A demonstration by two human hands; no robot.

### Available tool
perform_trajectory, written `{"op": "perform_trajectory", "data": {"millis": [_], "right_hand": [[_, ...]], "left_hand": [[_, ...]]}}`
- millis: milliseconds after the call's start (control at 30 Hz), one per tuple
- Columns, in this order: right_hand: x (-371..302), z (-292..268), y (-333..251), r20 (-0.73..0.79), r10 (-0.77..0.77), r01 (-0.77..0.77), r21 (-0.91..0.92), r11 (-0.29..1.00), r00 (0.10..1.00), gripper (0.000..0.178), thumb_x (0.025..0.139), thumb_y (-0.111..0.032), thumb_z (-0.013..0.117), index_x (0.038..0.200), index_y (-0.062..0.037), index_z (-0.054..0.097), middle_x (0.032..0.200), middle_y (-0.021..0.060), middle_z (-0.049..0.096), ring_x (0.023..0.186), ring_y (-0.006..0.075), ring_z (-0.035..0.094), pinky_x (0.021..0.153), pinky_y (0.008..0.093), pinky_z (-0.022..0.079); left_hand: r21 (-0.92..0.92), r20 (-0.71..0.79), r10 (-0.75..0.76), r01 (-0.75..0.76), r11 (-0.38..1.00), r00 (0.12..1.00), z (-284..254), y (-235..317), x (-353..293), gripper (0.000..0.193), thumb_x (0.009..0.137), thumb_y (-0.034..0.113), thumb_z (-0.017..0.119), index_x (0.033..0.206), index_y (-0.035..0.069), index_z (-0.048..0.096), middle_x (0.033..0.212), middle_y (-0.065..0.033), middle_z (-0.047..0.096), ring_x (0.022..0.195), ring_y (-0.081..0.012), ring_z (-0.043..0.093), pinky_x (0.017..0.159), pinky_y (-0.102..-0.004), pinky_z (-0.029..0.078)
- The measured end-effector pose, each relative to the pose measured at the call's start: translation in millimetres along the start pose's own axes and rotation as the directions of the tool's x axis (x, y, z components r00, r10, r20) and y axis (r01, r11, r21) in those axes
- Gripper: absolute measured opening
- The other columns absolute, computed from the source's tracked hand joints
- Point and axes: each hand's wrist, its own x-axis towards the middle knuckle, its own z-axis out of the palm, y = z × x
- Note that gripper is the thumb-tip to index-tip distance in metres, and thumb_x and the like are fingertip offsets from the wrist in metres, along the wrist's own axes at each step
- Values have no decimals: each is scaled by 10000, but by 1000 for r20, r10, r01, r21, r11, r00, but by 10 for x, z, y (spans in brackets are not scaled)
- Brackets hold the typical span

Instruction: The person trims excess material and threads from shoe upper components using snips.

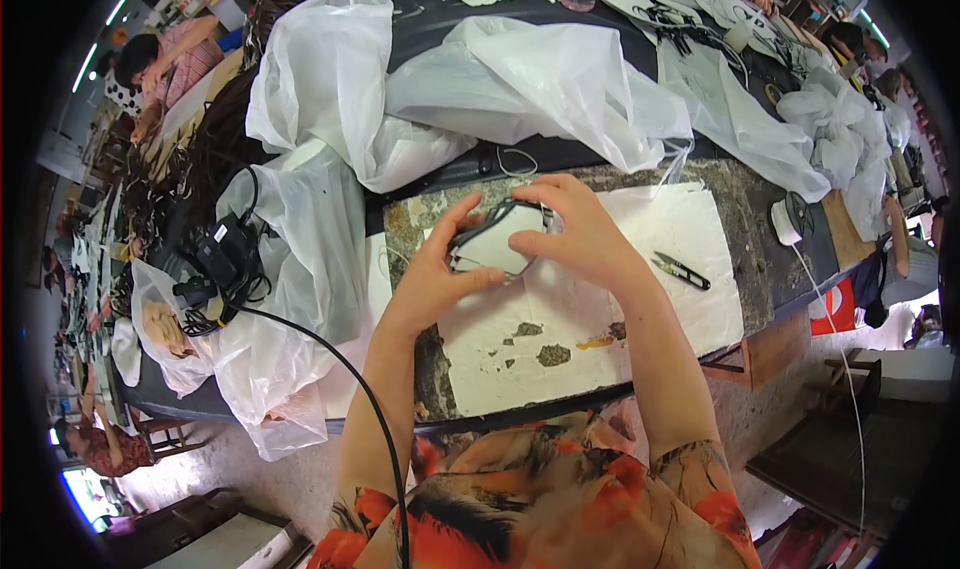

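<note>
Both my hands hold a small flat white piece with a dark edge band (492,241) just above a worn white work pad (640,309) on the stone slab. My left hand (432,274) grips its left side, thumb under the lower edge. My right hand (580,231) curls over its top right corner, fingers pinching the dark band. The hands cover much of the piece.
Black thread snips (682,270) lie on the pad to the right. Large white plastic bags (520,79) are heaped behind and to the left. A black cable and device (222,259) lie left. Other people work along the table's left and right edges.
</note>
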Motion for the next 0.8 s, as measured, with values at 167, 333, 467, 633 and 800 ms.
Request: {"op": "perform_trajectory", "data": {"millis": [167, 333, 467, 633, 800], "right_hand": [[-49, 1, -95, -43, -147, 145, -59, 988, 988, 508, 711, -271, 801, 1151, -73, 642, 1237, 132, 594, 1224, 328, 516, 1085, 423, 378], [-82, -5, -250, 23, -185, 185, -2, 983, 982, 456, 718, -185, 780, 1122, -72, 600, 1143, 82, 611, 1137, 291, 561, 1084, 406, 374], [-223, -71, -286, 88, -68, 33, 352, 936, 994, 463, 724, -67, 757, 1151, -75, 579, 1127, 60, 611, 1113, 228, 594, 1032, 357, 429], [-508, -98, -93, -13, 59, -28, 761, 648, 998, 548, 737, 6, 760, 1235, -80, 547, 1159, 24, 581, 1084, 128, 579, 963, 296, 468], [-827, -239, -139, 297, 261, -393, 758, 521, 919, 620, 745, 30, 729, 1329, -64, 544, 1091, 17, 599, 937, 93, 590, 807, 234, 490]], "left_hand": [[152, 48, 2, -10, 988, 999, -10, -36, -17, 1212, 633, 238, 952, 1612, 182, 239, 1425, -226, 497, 1304, -289, 510, 1097, -374, 391], [127, 110, 10, -24, 992, 994, -63, -17, -3, 1025, 637, 208, 941, 1502, 117, 400, 1406, -150, 524, 1312, -280, 502, 1105, -371, 392], [146, 179, -8, -19, 989, 984, -100, -32, 20, 890, 665, 124, 907, 1442, 96, 475, 1373, -113, 532, 1280, -251, 516, 1095, -353, 402], [-7, 153, -3, 4, 1000, 988, -88, -132, 26, 769, 709, -2, 833, 1405, 93, 519, 1334, -63, 528, 1222, -193, 527, 1048, -325, 446], [-142, 131, -21, 39, 989, 991, -40, -126, 58, 545, 848, 2, 744, 1357, 80, 566, 1308, -41, 548, 1176, -155, 549, 1012, -304, 462]]}}
